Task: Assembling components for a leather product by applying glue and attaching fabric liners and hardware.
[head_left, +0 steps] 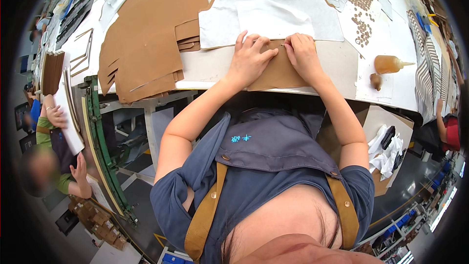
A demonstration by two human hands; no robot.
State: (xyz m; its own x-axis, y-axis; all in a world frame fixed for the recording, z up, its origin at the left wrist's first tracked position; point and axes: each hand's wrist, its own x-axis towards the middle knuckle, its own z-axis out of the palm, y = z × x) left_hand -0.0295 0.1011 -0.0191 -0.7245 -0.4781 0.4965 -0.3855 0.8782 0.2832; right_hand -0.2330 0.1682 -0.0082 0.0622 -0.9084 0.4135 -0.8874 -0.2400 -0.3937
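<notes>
A brown cardboard-like pattern piece lies at the near edge of the work table. My left hand rests flat on its left part, fingers spread and pressing it down. My right hand sits on its right part, fingertips pinched at the piece's top edge around something small that I cannot make out. A white fabric sheet lies just beyond both hands.
Stacked brown pattern pieces cover the table's left. An amber glue bottle lies to the right, near small brown cut-outs. White gloves lie on a lower board. Another person stands at the left beside a green frame.
</notes>
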